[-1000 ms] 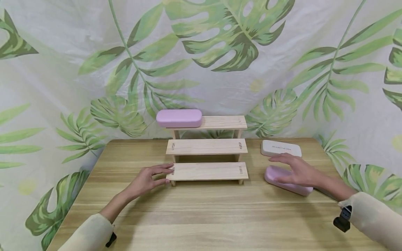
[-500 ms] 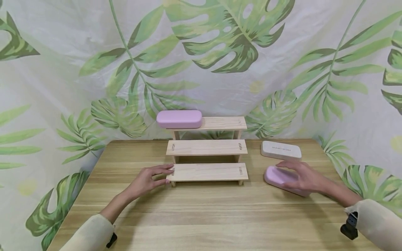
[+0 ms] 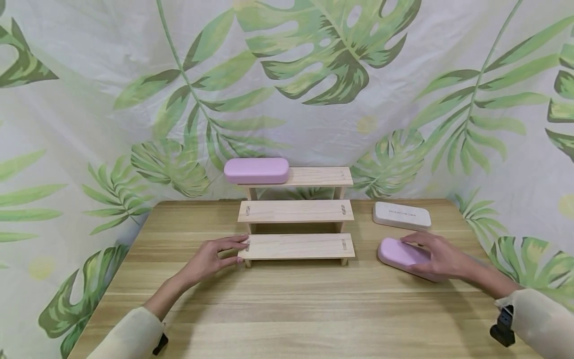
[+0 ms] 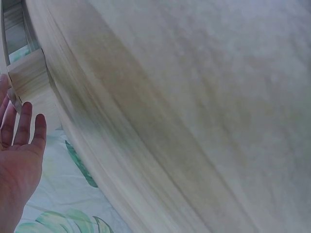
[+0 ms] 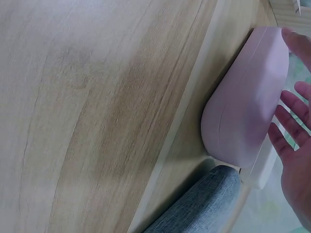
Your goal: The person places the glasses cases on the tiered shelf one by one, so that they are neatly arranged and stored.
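My right hand (image 3: 441, 257) is over the right half of a purple glasses case (image 3: 399, 253) lying on the table. Its thumb is at the near side and its fingers toward the far side; in the right wrist view the fingers (image 5: 291, 119) look fairly straight, not curled round the case (image 5: 248, 97). Whether they press on it, I cannot tell. My left hand (image 3: 208, 259) rests at the left end of the lowest step of a three-tier wooden stand (image 3: 298, 246), fingers (image 4: 23, 124) extended. Another purple glasses case (image 3: 256, 171) sits on the top tier's left half.
A white case with small lettering (image 3: 401, 215) lies behind the purple case on the right. Close by, the right wrist view shows a grey-blue fabric-covered case (image 5: 204, 204). The wooden table (image 3: 287, 309) backs onto a leaf-patterned cloth (image 3: 314, 124).
My right hand has come down and slightly right over the purple case, with its thumb and fingers closer to it. My left hand has stayed on the stand.
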Tool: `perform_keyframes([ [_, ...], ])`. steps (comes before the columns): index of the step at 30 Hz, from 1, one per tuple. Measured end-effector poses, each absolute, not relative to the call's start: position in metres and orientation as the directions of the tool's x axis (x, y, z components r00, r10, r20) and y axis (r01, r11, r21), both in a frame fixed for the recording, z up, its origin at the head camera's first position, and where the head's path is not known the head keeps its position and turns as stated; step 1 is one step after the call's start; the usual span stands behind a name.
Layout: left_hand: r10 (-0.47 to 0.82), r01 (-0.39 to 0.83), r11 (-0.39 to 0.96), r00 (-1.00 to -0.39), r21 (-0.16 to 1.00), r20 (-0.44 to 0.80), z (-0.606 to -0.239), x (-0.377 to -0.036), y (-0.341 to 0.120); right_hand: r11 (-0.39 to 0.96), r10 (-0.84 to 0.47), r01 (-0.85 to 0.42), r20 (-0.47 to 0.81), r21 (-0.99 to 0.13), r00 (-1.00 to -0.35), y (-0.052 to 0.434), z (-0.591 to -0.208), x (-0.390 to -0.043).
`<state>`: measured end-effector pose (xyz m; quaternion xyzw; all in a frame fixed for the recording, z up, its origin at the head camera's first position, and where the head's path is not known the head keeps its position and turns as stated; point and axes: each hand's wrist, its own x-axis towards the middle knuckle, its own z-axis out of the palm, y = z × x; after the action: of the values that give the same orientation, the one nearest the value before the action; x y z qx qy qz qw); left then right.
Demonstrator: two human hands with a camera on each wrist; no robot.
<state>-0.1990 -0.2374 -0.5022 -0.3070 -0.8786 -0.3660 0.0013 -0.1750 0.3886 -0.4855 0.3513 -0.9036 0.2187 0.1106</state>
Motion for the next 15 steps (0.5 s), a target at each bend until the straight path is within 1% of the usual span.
perform_keyframes([
  [5,0.538,0.539,0.543,-0.812,0.644,0.227,-0.5018,-0.1982,-0.2374,0.677,-0.571,-0.663,0.339,-0.321,-0.748,0.3937,-0.4907,-0.1762],
  [15,0.532,0.531,0.551,-0.818,0.644,0.219,-0.5013,-0.1970,-0.2370,0.702,-0.568,-0.645,0.309,-0.301,-0.762,0.3991,-0.4948,-0.1759],
])
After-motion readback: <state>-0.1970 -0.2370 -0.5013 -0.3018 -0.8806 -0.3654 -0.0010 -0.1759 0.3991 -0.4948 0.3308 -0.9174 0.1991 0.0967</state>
